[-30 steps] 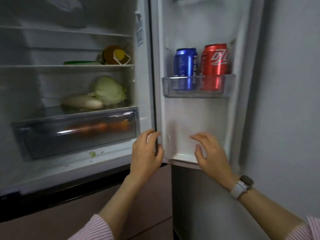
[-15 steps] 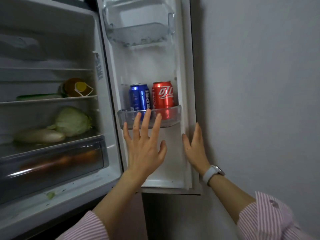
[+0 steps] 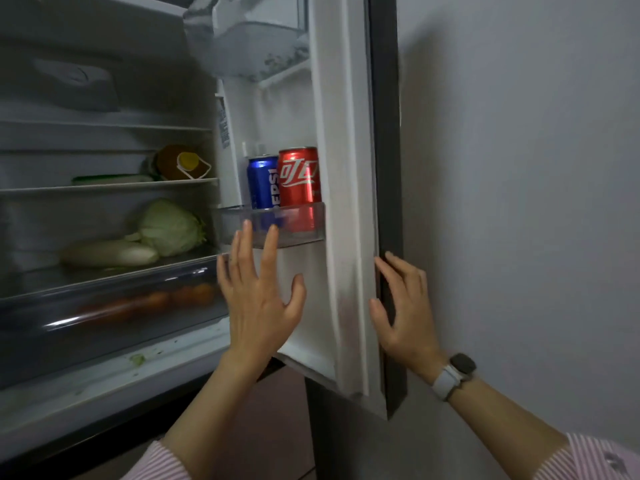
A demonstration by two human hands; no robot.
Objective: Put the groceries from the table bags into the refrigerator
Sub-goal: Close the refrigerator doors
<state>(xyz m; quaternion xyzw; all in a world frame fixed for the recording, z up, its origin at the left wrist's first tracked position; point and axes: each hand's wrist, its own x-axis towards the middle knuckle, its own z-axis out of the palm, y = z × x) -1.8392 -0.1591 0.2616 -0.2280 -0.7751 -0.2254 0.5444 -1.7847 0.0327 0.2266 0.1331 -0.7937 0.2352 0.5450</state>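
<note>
The refrigerator (image 3: 104, 209) stands open, a cabbage (image 3: 169, 226) and a white radish (image 3: 107, 253) on its lower shelf, a blue can (image 3: 262, 183) and a red can (image 3: 298, 176) side by side in the door bin (image 3: 311, 226). The left hand (image 3: 258, 299), grip wide with fingers spread, is raised before the door's inner face; the right hand (image 3: 405, 306), fingers straight, rests on the door's outer edge (image 3: 388, 168).

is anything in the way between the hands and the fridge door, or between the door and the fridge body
Nothing visible. The left hand is spread open before the inner face of the fridge door, the right hand lies on its dark outer edge, and the gap toward the fridge body shows no obstacle.
</note>
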